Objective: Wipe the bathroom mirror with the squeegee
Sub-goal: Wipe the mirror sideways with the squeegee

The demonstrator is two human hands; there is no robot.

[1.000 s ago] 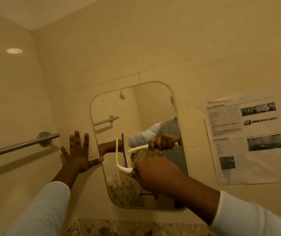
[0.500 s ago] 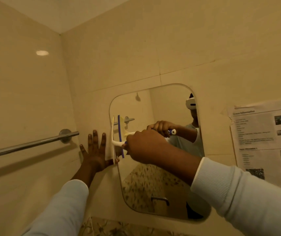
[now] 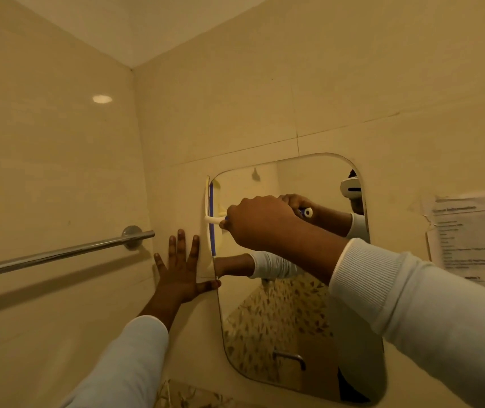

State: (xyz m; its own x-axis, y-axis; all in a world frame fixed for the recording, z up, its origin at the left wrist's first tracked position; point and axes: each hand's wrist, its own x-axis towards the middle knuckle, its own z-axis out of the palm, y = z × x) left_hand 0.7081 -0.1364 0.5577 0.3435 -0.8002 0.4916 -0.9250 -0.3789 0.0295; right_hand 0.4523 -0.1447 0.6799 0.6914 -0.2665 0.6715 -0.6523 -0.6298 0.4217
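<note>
The right hand (image 3: pixel 257 222), near the middle of the frame, is curled tight round the handle of the squeegee (image 3: pixel 211 231), knuckles toward the camera, with only the white neck of the handle showing past the fingers on the left. The squeegee stands on end, its long blade running up and down along the left edge of the mirror (image 3: pixel 309 178), with a blue strip down its length; the blade lies against the glass right at that edge, from near the mirror's upper left corner down to about halfway. The left hand (image 3: pixel 181 269) is flat on the wall (image 3: pixel 235 98) just left of the mirror, fingers straight and spread upward, holding nothing; its thumb reaches toward the mirror's edge just below the blade's lower end. Both arms wear pale ribbed sleeves (image 3: pixel 412 304). The mirror has rounded corners and fills the lower middle of the frame; in it show the reflected hands and the end of the handle. A metal towel bar (image 3: pixel 58 254) crosses the left of the frame on the side wall. A printed sheet (image 3: pixel 471 237) is stuck to the wall at the right edge, well apart from the squeegee.
</note>
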